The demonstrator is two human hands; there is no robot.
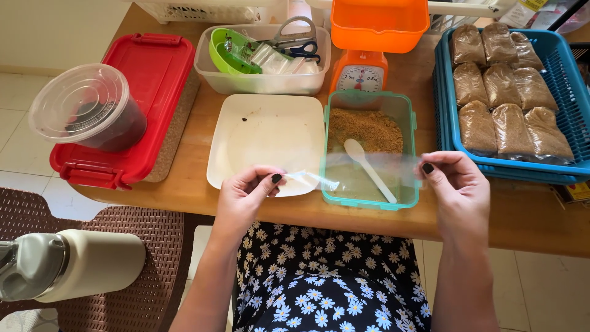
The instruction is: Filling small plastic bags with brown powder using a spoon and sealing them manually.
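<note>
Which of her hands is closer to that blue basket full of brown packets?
Right. The right hand sits just below the blue basket's front-left corner; the left hand is far over, by the white plate.

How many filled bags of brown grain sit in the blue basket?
9, in three rows of three in the blue basket: back, middle, front. More may lie hidden underneath.

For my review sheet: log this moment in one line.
left hand: pinches clear bag | right hand: pinches other end | below: green-rimmed tub of brown grains, white spoon
</note>
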